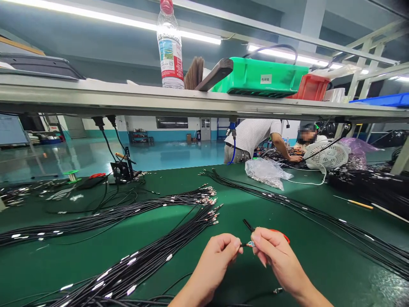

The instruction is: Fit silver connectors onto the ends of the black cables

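On the left, bundled black cables (153, 250) lie across a green table (179, 212). Near centre, my left hand (223, 250) pinches a thin black cable (243, 244); my right hand's (275, 250) fingertips are clamped on its exposed coloured end. Behind my right hand, a red handle (286, 236) shows; farther right lies a yellow-handled tool (360, 204).

Left fingers (230, 250) and right fingers (263, 244) pinch, nearly meeting
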Motion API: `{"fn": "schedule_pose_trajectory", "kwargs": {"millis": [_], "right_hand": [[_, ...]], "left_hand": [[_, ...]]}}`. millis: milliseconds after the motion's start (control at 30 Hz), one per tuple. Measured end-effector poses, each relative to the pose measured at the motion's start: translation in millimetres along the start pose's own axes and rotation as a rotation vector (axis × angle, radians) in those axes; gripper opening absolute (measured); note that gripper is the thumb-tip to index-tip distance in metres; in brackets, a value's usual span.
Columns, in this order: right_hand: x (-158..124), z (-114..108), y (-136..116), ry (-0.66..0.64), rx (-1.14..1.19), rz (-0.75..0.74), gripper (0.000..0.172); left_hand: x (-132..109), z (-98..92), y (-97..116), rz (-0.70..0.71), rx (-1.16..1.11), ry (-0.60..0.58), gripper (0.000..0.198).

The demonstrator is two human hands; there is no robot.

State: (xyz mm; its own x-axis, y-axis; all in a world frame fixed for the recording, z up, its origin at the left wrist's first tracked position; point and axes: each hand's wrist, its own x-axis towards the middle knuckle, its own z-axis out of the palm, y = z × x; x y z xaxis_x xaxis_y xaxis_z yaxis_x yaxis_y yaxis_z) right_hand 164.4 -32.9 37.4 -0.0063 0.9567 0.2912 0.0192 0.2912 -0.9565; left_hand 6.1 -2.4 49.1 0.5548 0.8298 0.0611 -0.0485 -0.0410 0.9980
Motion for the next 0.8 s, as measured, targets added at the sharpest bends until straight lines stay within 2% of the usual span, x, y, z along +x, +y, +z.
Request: {"fn": "schedule_pose_trajectory", "kwargs": {"millis": [167,300,367,467,633,800], "right_hand": [[-1.1,-1.0,3.1,0.002,0.055,-0.009,0.037],[-2.1,0.5,-0.8,0.021,0.021,-0.029,0.039],[-2.8,2.2,-4.7,0.01,-0.02,-0.045,0.041],[-3.7,4.4,-8.8,-0.007,-0.051,-0.039,0.043],[-3.3,4.3,-5.7,-0.016,-0.066,-0.014,0.045],[-2.5,2.9,0.9,-0.044,0.028,0.016,0.043]], "left_hand": [[-2.8,1.5,5.0,0.017,0.046,0.023,0.035],[-8.5,8.8,17.0,0.14,0.146,-0.003,0.023],[-10.9,13.6,21.2,0.175,0.173,0.039,0.018],[-12.1,17.5,22.1,0.133,0.152,0.108,0.015],[-11.9,16.4,21.1,0.021,-0.003,0.069,0.016],[-13.9,16.6,24.7,-0.042,-0.051,0.055,0.021]]}}
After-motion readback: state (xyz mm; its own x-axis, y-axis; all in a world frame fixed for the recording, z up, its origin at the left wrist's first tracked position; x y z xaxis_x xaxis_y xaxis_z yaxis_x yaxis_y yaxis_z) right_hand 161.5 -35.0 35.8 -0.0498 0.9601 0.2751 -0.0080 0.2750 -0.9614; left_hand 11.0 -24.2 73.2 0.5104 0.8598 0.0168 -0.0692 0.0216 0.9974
